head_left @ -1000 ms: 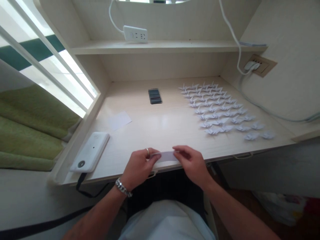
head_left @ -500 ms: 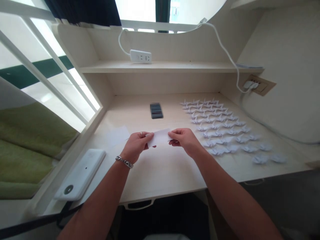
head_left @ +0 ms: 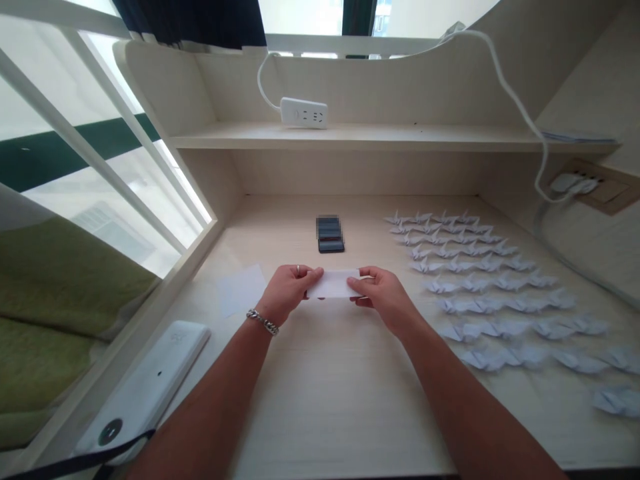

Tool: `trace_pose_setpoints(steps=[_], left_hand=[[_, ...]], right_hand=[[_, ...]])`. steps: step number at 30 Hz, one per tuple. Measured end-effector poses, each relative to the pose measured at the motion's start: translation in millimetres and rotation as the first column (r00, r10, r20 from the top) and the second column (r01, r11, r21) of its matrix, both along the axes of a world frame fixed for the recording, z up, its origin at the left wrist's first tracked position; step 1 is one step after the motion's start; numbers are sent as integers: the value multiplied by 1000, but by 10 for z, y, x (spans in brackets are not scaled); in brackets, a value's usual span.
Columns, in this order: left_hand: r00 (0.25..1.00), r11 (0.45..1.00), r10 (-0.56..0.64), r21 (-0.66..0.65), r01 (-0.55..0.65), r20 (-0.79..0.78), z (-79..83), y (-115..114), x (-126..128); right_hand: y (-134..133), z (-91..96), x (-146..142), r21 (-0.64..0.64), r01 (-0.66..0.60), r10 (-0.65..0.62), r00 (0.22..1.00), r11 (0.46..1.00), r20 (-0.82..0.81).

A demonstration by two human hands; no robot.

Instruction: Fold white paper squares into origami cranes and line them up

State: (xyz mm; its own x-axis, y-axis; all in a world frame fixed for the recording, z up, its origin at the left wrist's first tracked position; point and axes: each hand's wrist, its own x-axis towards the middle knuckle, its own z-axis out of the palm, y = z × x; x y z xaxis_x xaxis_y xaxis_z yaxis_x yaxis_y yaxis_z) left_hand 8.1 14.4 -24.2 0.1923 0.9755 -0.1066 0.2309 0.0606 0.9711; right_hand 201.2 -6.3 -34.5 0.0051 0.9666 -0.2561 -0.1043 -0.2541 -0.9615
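A small folded rectangle of white paper is held level above the desk between both hands. My left hand, with a ring and a chain bracelet, pinches its left end, thumb on top and fingers beneath. At the right end, my right hand grips it with the thumb on the upper face; the fingertips underneath are partly hidden. Beyond the paper lies a dark phone, its screen blurred out. Loose white paper sheets rest on the desk to the left of my left hand.
Rows of several white paper cranes fill the right side of the desk. A white device with a round dark spot and a black strap lies at the left edge. A power strip sits on the shelf; its cable runs along the right.
The view has shifted, with the desk appearing closer. The paper, tilted before, now lies more level, and my right thumb reaches further onto it. Both hands keep their hold.
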Motion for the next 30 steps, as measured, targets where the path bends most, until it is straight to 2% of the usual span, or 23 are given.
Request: trace_pose_setpoints(steps=[2,4,5,7,9,12,14,16,17,20,26,30], left_hand=[[1000,1000,-20,9,20,-7,-19,-20,0],[997,999,16,37,-19,73,-3,-63,-10],[997,994,14,109,-22,75,12,-88,-16],[998,966,-58,253,55,1,43,-139,-21],[998,956,-50,287,58,-35,64,-182,-9],[995,979,69,196,-54,-71,79,-219,25],[995,988,97,121,-92,-36,86,-227,44],[997,995,70,62,-72,31,92,-229,54],[997,998,51,40,-53,65,96,-229,57],[992,998,51,25,-55,113,106,-233,63],[993,996,81,28,-84,84,116,-241,58],[994,996,84,37,-87,69,105,-235,49]], right_hand=[[-10,-51,-2,-4,3,-3,999,1000,-50],[-20,-58,3,-31,31,-34,993,999,-111],[-24,-49,9,-57,45,-53,988,997,-145],[-33,-19,33,-101,22,-43,977,995,-210],[-46,12,73,-94,-35,13,976,995,-218],[-76,45,150,46,-88,90,995,995,-46],[-102,61,186,168,-132,114,987,977,112],[-128,75,192,297,-96,15,964,950,265],[-141,82,184,325,-90,-7,958,942,286],[-175,108,146,307,-103,-1,948,946,319],[-227,208,132,328,-93,-54,910,940,411],[-244,222,138,319,-78,-60,914,945,402]])
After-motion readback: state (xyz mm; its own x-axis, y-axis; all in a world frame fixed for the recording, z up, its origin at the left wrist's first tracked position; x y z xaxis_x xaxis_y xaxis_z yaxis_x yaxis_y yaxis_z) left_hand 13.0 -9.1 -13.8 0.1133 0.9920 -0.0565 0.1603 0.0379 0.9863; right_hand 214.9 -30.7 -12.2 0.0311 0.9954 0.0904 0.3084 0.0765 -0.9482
